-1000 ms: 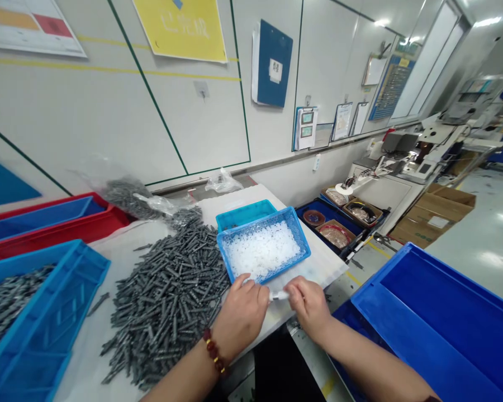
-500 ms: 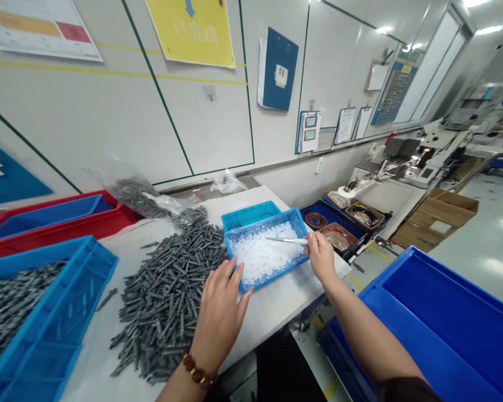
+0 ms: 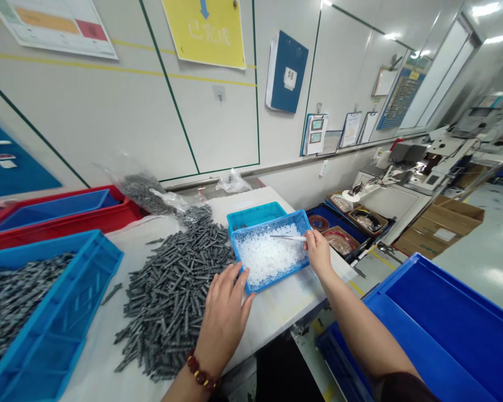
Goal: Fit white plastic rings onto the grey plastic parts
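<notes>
My right hand (image 3: pixel 318 254) grips a pair of pale tweezers (image 3: pixel 292 238), their thin tips pointing left over small white pieces (image 3: pixel 270 254). Those pieces fill a blue lattice-sided basket (image 3: pixel 272 282) on the table. At the basket's near left corner is my left hand (image 3: pixel 224 315), fingers stretched out and apart; whether the fingertips touch the rim I cannot tell. Beneath and left of that hand spreads a big heap of dark grey, ribbed plug-like parts (image 3: pixel 171 290). Behind the basket stands a teal tray (image 3: pixel 255 211), its contents mostly hidden.
A large blue bin (image 3: pixel 96 290) of similar grey parts stands left, with a red bin (image 3: pixel 128 212) behind it. Plastic bags (image 3: pixel 140 190) lie by the wall. Deep-blue bins (image 3: pixel 444 329) stand at my right, beyond the white table's (image 3: pixel 285 307) edge.
The view has shifted slightly, moving the scene a little to the right in the picture. Both hands keep nearly the same places by the basket, and the tweezers stay over the white pieces.
</notes>
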Available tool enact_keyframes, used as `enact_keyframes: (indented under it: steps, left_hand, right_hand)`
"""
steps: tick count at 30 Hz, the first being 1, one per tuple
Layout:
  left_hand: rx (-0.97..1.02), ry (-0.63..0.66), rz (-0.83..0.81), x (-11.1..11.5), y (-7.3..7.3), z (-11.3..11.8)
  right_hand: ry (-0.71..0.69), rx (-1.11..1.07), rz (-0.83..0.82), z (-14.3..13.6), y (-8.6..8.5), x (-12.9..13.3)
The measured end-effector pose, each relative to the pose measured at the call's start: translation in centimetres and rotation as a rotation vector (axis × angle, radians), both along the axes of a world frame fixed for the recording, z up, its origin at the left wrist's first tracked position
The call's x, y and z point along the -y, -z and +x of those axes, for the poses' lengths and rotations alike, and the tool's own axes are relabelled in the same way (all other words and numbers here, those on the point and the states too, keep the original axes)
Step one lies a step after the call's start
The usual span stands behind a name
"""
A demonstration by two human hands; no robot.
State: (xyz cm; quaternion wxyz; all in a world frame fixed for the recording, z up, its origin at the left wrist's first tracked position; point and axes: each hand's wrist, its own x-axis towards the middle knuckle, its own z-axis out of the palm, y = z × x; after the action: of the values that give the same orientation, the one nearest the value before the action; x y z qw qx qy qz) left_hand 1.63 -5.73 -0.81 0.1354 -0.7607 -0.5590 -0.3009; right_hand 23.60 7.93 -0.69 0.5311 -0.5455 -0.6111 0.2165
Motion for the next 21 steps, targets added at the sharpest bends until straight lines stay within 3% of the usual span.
enact_keyframes:
  steps: [17, 21]
  left_hand:
    - [0.007, -0.022, -0.058, 0.0, 0.6, -0.1]
    - [0.021, 0.015, -0.037, -0.5, 0.2, -0.4]
  right_hand:
    - [-0.041, -0.03, -0.035, -1.4, -0.1, -0.2]
    - [-0.072, -0.142, -0.095, -1.9, -0.1, -0.5]
